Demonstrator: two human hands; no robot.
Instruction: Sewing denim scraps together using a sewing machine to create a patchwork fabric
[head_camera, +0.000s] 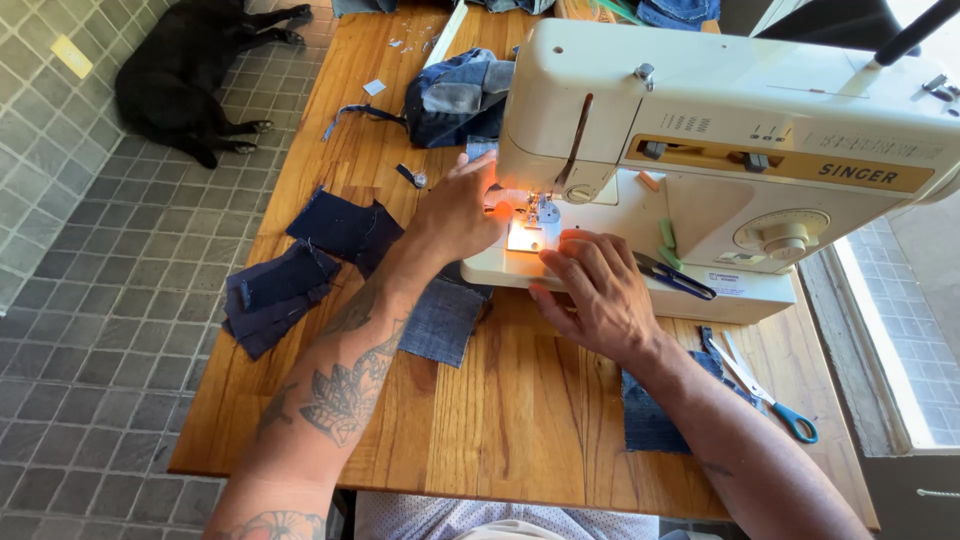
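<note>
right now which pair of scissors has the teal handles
The scissors lying on the table by the right forearm; the other pair rests on the sewing machine base, dark blue handles.

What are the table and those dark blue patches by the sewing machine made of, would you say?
The table looks like varnished wood: warm brown planks with visible grain and a slight sheen. The blue patches appear to be denim: matte woven cloth with raw cut edges.

A cream sewing machine (720, 130) with a gold band stands on a honey-brown wooden surface (520, 400). Dark navy denim patches (280, 290) lie at left, with a paler blue patch (440, 320) near the left hand (460, 215). The left forearm bears black floral tattoos. Scissors (770, 395) at right have teal handles. A black dog (195, 70) lies on the grey tiled floor (90, 300).
</note>
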